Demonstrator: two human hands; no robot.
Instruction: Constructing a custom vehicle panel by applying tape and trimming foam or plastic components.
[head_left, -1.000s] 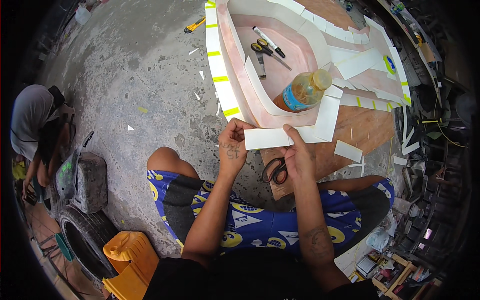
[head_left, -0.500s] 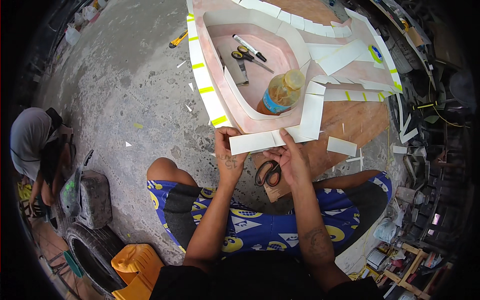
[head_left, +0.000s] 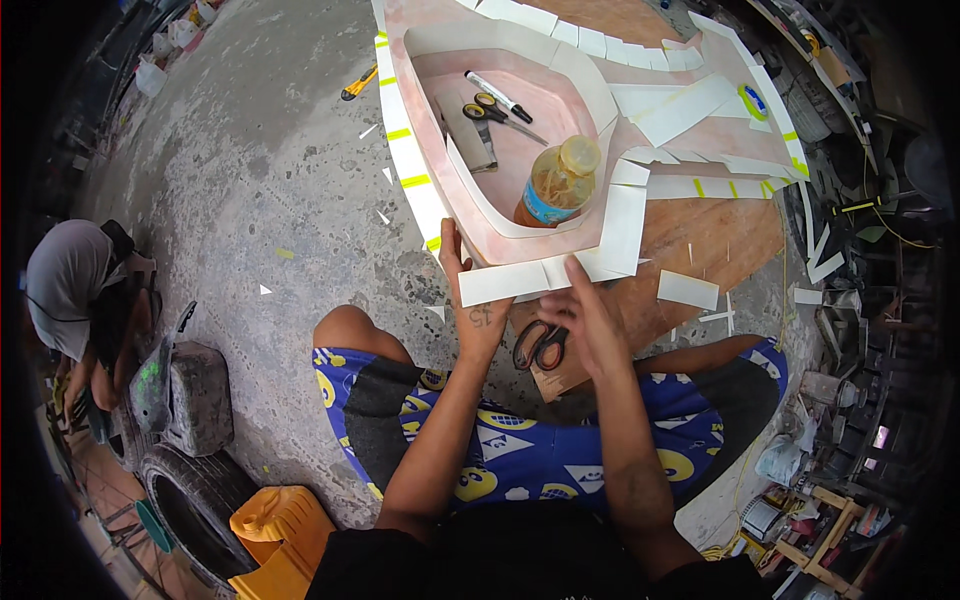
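Note:
A pink-and-white molded shell (head_left: 487, 243) lies before me, with white card strips taped along its edges. One white strip (head_left: 505, 284) crosses the near edge. My left hand (head_left: 475, 305) is under this strip's left end, a finger stretched up beside the shell's edge; its other fingers are partly hidden. My right hand (head_left: 590, 318) is at the strip's right part, one finger extended against it and the others loosely curled. Black-handled scissors (head_left: 540, 347) lie just below the right hand. Inside the recess are a bottle of amber liquid (head_left: 558, 185), a marker (head_left: 497, 94) and another pair of scissors (head_left: 500, 115).
A yellow cutter (head_left: 359, 83) and paper scraps lie on the concrete floor (head_left: 290, 190). A loose white card (head_left: 688, 291) rests on the brown board (head_left: 700, 240). Leftward are a crouching person (head_left: 75, 290), a tire (head_left: 200, 510) and a cut yellow jug (head_left: 280, 535). Clutter lines the right.
My left hand has let go of its pinch on the strip's left end and stretched a finger upward along the shell's edge. My right hand has eased slightly down, one finger staying near the strip.

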